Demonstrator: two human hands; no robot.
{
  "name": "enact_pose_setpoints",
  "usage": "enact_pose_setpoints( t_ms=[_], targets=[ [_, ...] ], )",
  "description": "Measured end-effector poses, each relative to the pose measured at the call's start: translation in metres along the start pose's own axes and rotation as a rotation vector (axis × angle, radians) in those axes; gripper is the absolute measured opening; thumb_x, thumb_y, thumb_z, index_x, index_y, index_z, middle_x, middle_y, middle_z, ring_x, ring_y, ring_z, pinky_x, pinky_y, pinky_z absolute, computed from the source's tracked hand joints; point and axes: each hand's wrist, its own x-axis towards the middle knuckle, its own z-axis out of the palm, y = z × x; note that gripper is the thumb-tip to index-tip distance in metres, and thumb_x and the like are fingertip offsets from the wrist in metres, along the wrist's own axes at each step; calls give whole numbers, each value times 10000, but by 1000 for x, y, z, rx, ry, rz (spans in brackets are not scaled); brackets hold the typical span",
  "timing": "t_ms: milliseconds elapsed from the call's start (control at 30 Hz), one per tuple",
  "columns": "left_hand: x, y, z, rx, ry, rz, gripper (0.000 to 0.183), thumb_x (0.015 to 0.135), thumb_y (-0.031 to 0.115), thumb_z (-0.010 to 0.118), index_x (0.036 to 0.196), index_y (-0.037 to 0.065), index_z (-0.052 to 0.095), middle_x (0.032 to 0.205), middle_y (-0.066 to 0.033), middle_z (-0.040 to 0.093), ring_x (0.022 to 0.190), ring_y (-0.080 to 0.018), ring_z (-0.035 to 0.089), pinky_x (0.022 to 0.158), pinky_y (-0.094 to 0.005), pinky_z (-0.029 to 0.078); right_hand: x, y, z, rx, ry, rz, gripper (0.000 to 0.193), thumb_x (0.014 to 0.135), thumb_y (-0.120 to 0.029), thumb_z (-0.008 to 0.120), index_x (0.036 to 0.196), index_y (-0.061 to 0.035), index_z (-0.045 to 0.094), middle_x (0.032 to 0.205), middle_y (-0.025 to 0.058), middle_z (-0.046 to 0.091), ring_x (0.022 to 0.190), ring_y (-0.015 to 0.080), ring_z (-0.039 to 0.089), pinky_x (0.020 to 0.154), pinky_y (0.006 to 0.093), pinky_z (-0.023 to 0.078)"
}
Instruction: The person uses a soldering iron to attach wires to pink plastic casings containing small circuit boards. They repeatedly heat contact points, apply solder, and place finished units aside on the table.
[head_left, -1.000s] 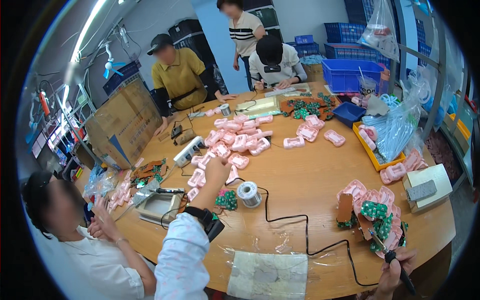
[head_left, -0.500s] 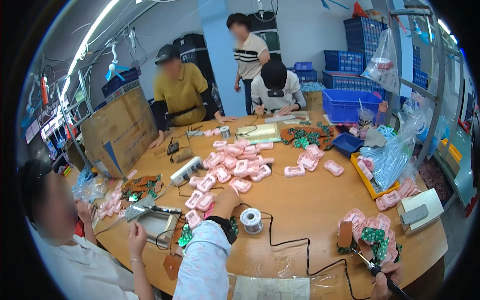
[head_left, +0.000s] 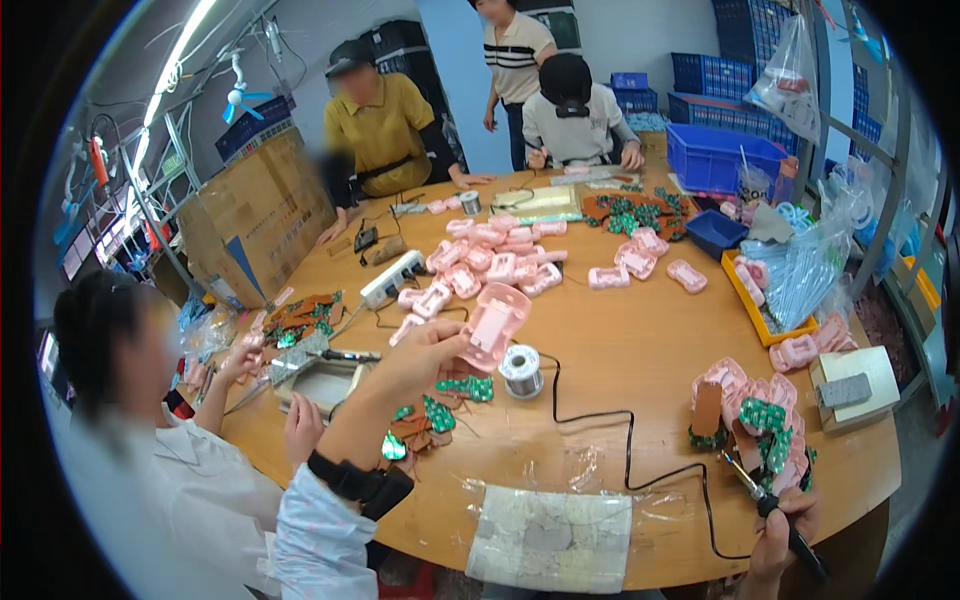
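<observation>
Between the thumb and fingers of my left hand (head_left: 432, 352) is a pink plastic housing (head_left: 495, 325) with a rectangular window, lifted above the table. Beyond it lies a heap of similar pink housings (head_left: 480, 262). At the lower right, my right hand (head_left: 790, 520) grips a soldering iron (head_left: 768, 503) by its black handle. The iron's metal tip points toward a pile of pink housings and green circuit boards (head_left: 765, 418), some with brown pieces. A solder wire spool (head_left: 520, 371) stands near my left hand, and more green circuit boards (head_left: 437, 412) lie under my left wrist.
A taped pale mat (head_left: 550, 535) lies at the near table edge. The iron's black cord (head_left: 628, 440) crosses the tabletop. A yellow tray (head_left: 765, 305) and blue bins (head_left: 725, 160) are at right. One co-worker sits close on my left; others are across the table.
My left hand has risen from the pink heap with one housing held up. My right hand still holds the soldering iron. The whole view has shifted, showing more of the near mat.
</observation>
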Motion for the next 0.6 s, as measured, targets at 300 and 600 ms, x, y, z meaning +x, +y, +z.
enact_pose_setpoints(
  t_ms=[300, 600],
  targets=[
    [-128, -79, 126, 896, -195, 72, 273, 916, 134, 592, 1158, 16, 637, 857, -55, 589, 766, -132, 563, 668, -284, 475, -21, -19, 1, 78, -35, 70, 217, 789, -131, 606, 878, -41, 430, 667, 49, 412, 519, 101, 405, 467, 224, 351],
    [-118, -97, 156, 715, 77, 273, 161, 796, 112, 705, 929, 23, 696, 919, -126, 554, 766, -250, 547, 683, -334, 459, -23, -22, 4, 74, -145, 73, 222, 794, -75, 643, 910, -28, 460, 699, 84, 494, 562, 119, 473, 513, 228, 384]
  ],
)
